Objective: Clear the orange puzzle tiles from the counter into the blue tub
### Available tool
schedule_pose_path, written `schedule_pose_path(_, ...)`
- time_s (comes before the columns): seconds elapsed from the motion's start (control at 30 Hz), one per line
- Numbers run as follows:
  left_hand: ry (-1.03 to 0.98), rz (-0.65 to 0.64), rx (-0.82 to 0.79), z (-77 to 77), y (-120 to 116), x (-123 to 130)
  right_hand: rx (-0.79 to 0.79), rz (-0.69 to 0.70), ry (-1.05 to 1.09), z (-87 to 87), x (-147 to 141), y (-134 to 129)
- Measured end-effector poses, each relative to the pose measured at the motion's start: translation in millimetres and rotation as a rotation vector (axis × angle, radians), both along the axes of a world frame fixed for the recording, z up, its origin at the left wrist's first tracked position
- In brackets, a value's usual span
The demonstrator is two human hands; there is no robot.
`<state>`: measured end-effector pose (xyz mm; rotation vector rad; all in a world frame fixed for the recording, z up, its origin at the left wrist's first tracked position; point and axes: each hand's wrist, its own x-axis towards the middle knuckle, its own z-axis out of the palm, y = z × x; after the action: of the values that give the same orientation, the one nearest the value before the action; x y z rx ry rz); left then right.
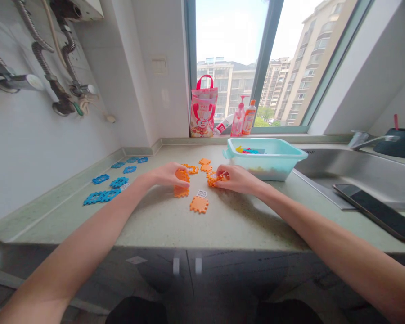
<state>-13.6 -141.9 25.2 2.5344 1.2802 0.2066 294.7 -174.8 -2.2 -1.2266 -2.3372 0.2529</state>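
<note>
My left hand [168, 174] is closed around an orange interlocking plastic tile [182, 175] held upright just above another orange tile [181, 192] on the counter. My right hand [238, 178] pinches a second orange tile [214, 181] low over the countertop [155, 220]. A loose orange tile [199, 204] lies in front of both hands, with a small white grid piece [201, 194] beside it. More orange tiles [205, 164] lie just beyond the hands.
Several blue tiles [103, 196] are spread along the left of the counter. A light teal tub [266, 157] holding coloured pieces stands right of my hands. A steel sink [357, 173] and a dark phone [374, 208] are at the right. A red bag [204, 108] and bottles [243, 119] stand on the windowsill.
</note>
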Motion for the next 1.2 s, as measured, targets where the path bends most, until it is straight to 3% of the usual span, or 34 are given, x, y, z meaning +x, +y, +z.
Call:
schedule_pose_path(0.2,-0.012,-0.027,0.143,5.2,-2.4,0.3,0.062,-0.045,0.043,-1.1,-0.4,2.8)
schedule_pose_path(0.4,0.119,-0.031,0.182,-6.4,-5.4,11.7,-0.036,-0.014,0.088,-14.7,-0.4,12.2)
schedule_pose_path(0.57,0.156,-0.133,0.251,-8.5,-14.1,18.3,-0.034,0.080,0.040,-5.9,2.9,7.6)
schedule_pose_path(0.7,0.218,-0.136,0.237,-9.8,-18.7,19.3,-0.064,0.059,-0.031,-0.6,0.3,0.3)
schedule_pose_path(0.93,0.187,-0.107,0.210,-18.7,-8.2,17.9,0.009,0.060,-0.088,-8.7,-1.9,2.6)
schedule_pose_path(1.2,0.229,-0.125,0.344,-20.2,-9.1,17.1,0.059,0.017,-0.019,-22.4,-12.7,3.1)
